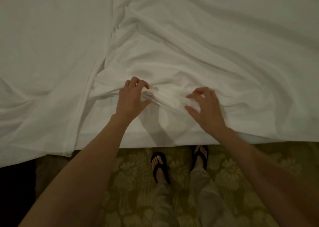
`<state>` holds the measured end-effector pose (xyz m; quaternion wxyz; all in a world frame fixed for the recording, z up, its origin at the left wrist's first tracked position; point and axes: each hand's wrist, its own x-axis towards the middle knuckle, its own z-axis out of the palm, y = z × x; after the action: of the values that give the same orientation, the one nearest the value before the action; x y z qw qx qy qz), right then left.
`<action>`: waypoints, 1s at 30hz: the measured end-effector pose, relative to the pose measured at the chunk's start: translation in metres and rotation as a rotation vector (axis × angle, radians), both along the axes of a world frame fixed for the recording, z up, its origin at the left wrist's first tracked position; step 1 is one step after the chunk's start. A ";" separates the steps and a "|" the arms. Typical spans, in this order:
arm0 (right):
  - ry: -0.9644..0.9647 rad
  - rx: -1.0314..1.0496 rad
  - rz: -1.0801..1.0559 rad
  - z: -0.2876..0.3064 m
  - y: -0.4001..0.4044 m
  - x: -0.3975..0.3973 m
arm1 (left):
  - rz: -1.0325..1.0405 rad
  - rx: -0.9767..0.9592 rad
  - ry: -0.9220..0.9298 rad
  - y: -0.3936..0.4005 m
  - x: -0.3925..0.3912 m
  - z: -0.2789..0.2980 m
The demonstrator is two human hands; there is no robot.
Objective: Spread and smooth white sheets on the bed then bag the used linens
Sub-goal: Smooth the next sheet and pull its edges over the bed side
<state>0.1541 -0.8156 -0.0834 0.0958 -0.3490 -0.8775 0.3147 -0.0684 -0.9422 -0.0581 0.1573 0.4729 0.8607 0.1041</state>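
Observation:
A rumpled white sheet (198, 57) lies across the bed, folded into deep creases that run toward the near edge. Under it at the left is a smoother white layer (48, 45) whose corner hangs over the bed's edge. My left hand (131, 99) pinches a bunched fold of the rumpled sheet near the bed's front edge. A hand's width to the right, my right hand (205, 106) has curled fingers and thumb closing on the same bunched ridge of fabric. Both forearms reach in from below.
The bed's near edge (172, 140) runs across the middle of the view. Below it is green floral-patterned carpet (134, 178), with my feet in black flip-flops (159, 166) close to the bed. A dark gap (15, 183) shows at the lower left.

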 end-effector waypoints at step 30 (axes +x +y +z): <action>0.787 -1.334 -1.426 0.018 -0.061 -0.004 | 1.261 0.299 -1.370 0.015 0.054 -0.008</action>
<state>0.1506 -0.8768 -0.0652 0.3253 -0.6397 -0.0251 0.6959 -0.0143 -0.9276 -0.0661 0.4813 -0.2292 0.6556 0.5348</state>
